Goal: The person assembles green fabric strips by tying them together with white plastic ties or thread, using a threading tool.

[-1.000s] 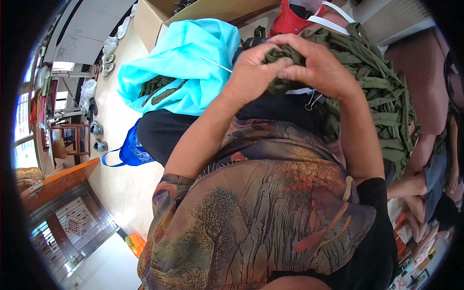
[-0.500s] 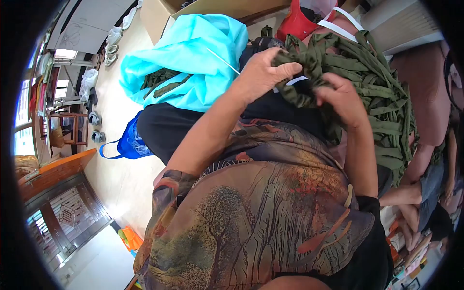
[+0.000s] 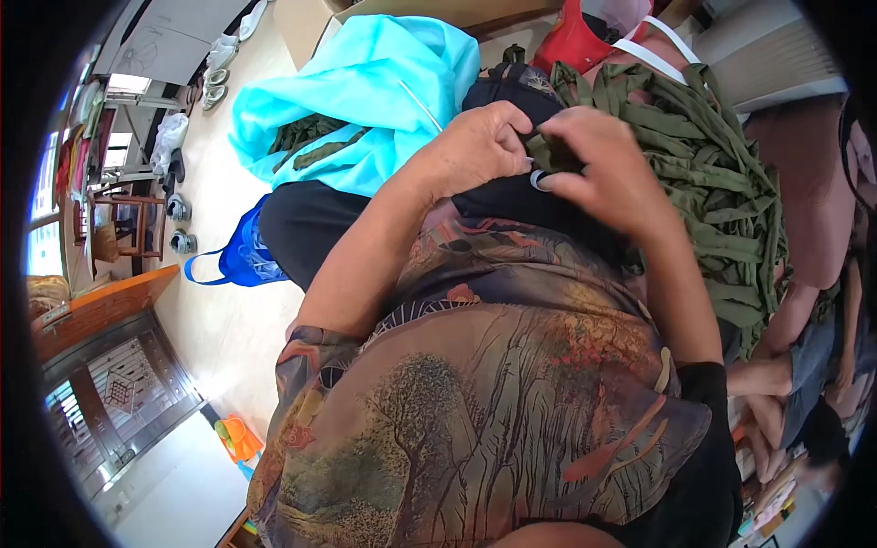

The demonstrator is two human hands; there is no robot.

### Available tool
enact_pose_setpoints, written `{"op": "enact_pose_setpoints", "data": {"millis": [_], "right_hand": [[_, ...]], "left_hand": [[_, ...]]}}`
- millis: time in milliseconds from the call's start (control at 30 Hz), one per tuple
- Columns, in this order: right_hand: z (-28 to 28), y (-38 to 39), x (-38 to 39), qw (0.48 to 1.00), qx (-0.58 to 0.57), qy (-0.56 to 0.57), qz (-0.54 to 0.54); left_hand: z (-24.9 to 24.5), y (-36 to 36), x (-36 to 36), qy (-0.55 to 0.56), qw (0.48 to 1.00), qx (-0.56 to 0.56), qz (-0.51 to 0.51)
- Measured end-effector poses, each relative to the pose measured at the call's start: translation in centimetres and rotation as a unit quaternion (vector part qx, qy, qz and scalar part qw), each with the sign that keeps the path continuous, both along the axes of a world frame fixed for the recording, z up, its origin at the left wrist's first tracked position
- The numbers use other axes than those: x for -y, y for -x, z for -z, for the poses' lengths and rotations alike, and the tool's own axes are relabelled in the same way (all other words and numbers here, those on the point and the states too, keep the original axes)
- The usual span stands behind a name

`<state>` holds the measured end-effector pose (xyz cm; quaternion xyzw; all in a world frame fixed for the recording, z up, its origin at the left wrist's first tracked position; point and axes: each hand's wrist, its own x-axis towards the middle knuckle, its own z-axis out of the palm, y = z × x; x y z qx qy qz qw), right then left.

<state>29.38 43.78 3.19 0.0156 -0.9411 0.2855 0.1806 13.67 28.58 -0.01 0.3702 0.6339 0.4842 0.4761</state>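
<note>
Left hand (image 3: 475,146) and right hand (image 3: 607,178), fingers closed, pinch one strip (image 3: 551,152); the pile (image 3: 722,173) lies at two o'clock.

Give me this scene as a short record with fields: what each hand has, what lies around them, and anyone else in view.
Left hand: fingers curled, pinching an olive-green fabric strip
Right hand: pinching the same strip, with a small pale ring at its fingertips
Right of the hands: pile of olive-green fabric strips
Beyond the hands: turquoise plastic bag with more green strips inside; red bag
Floor: blue bag
Right edge: another person's limbs
</note>
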Motion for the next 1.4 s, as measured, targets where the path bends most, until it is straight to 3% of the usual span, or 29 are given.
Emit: {"op": "enact_pose_setpoints", "data": {"millis": [133,200,300,400,467,667,700,767,800,833,867,900,933,1033,1067,1133,1233,1267,1333,1400], "right_hand": [[2.7,3.1,1.5,0.998,-0.016,-0.058,-0.004],[2.6,3.2,1.7,0.995,-0.007,-0.100,0.013],[1.6,2.7,0.8,0.986,-0.022,-0.160,0.046],[1.0,1.0,-1.5,0.973,0.006,-0.211,0.092],[1.4,-0.8,-3.7,0.963,0.017,-0.235,0.129],[2.7,-6.9,-8.5,0.933,0.091,-0.210,0.279],[2.6,-7.1,-8.0,0.935,0.114,-0.155,0.298],[0.5,-5.6,-5.7,0.946,0.183,0.075,0.255],[-0.6,-4.4,-4.4,0.932,0.212,0.190,0.223],[-1.0,-3.3,-3.3,0.954,0.176,0.183,0.162],[-1.4,-2.3,-2.5,0.970,0.135,0.175,0.100],[-2.2,-1.4,-2.2,0.986,0.107,0.104,0.078],[-3.0,-0.7,-1.8,0.991,0.076,0.070,0.087],[-4.9,0.3,-0.8,0.992,0.026,-0.040,0.119],[-5.2,0.6,-0.5,0.992,0.004,-0.048,0.119],[-5.4,1.1,0.1,0.990,-0.043,-0.060,0.119],[-5.3,0.5,0.6,0.994,0.004,0.002,0.112],[-4.9,0.1,0.5,0.985,0.021,0.141,0.097],[-3.8,-1.2,0.0,0.909,0.051,0.408,0.061],[-3.4,-1.8,-1.2,0.886,0.089,0.450,0.062]], "left_hand": [[-1.9,-0.4,1.0,-0.022,0.975,-0.219,-0.044],[-2.6,-0.8,1.8,-0.019,0.926,-0.373,-0.046],[-1.7,0.6,2.4,-0.112,0.822,-0.559,-0.004],[-2.6,3.1,3.5,-0.137,0.785,-0.599,-0.080],[-2.9,5.7,5.3,-0.092,0.747,-0.646,-0.129],[-1.0,13.3,11.5,-0.032,0.765,-0.564,-0.310],[0.0,13.6,11.4,-0.032,0.776,-0.540,-0.325],[2.0,12.1,9.5,-0.042,0.811,-0.525,-0.255],[3.1,10.7,7.8,-0.116,0.781,-0.595,-0.147],[2.7,7.9,5.7,-0.079,0.819,-0.562,-0.089],[1.9,5.6,3.8,-0.103,0.820,-0.562,-0.041],[1.4,4.2,2.4,-0.133,0.865,-0.483,-0.028],[-0.3,2.7,1.4,-0.177,0.860,-0.477,-0.038],[-4.3,0.0,-0.5,-0.170,0.944,-0.277,-0.046],[-5.1,-0.5,-0.9,-0.162,0.968,-0.189,-0.042],[-6.0,-1.3,-1.5,-0.133,0.977,-0.160,-0.040],[-4.8,-1.2,-1.8,-0.113,0.989,-0.083,-0.052],[-4.0,-1.2,-1.9,-0.109,0.991,-0.048,-0.059],[-3.4,-1.2,-1.6,-0.125,0.988,-0.005,-0.092],[-3.1,-1.1,-1.3,-0.136,0.984,0.025,-0.112]]}}
